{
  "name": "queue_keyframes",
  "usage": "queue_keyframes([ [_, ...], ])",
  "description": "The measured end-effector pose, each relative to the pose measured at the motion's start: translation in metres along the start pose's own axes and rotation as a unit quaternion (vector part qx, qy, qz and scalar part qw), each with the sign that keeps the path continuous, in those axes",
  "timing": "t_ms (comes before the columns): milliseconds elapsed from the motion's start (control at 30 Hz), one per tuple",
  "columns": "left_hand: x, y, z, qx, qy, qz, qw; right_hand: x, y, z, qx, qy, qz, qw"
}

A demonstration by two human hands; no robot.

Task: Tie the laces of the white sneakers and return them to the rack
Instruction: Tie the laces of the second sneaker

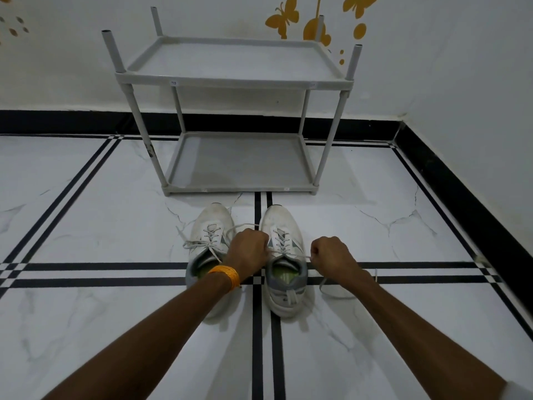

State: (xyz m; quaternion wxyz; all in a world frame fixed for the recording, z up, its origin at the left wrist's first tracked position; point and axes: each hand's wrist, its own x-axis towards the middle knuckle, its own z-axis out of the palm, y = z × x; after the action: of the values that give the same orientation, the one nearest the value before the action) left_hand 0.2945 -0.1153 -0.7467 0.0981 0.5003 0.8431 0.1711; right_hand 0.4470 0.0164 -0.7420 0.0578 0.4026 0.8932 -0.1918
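Two white sneakers stand side by side on the floor, toes toward the rack. The left sneaker [210, 226] has loose laces spread over its top and to its left. Over the right sneaker [281, 223] both hands pull its lace taut. My left hand [249, 249], with an orange band at the wrist, is closed on one lace end between the shoes. My right hand [331, 256] is closed on the other lace end [328, 287], which trails on the floor to the right. The grey two-shelf rack [236, 192] stands just beyond the toes, both shelves bare.
White marble-pattern floor tiles with black stripes lie all around. A white wall with yellow butterfly stickers [282, 20] and a black skirting [72, 122] runs behind the rack. A second wall closes the right side.
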Motion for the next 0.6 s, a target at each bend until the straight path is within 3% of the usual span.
queue_keyframes([
  [100,-0.001,-0.003,0.002,-0.018,0.01,-0.005,1.0,0.001,0.004,-0.001,0.021,-0.029,0.004,0.999],
  [200,-0.006,-0.006,0.007,-0.032,0.017,-0.014,0.999,-0.004,0.006,-0.023,0.206,-0.092,0.021,0.974],
  [333,-0.008,-0.01,0.012,-0.057,0.014,-0.027,0.998,-0.006,-0.008,-0.038,0.527,-0.156,0.059,0.833],
  [467,-0.005,-0.008,0.006,-0.058,-0.013,-0.039,0.997,0.001,-0.031,-0.016,0.641,-0.149,0.044,0.752],
  [533,-0.003,-0.011,0.0,-0.094,-0.037,-0.07,0.992,0.003,-0.038,-0.006,0.651,-0.131,0.032,0.747],
  [600,-0.001,-0.014,-0.008,-0.158,-0.031,-0.098,0.982,0.004,-0.04,-0.002,0.627,-0.102,0.033,0.772],
])
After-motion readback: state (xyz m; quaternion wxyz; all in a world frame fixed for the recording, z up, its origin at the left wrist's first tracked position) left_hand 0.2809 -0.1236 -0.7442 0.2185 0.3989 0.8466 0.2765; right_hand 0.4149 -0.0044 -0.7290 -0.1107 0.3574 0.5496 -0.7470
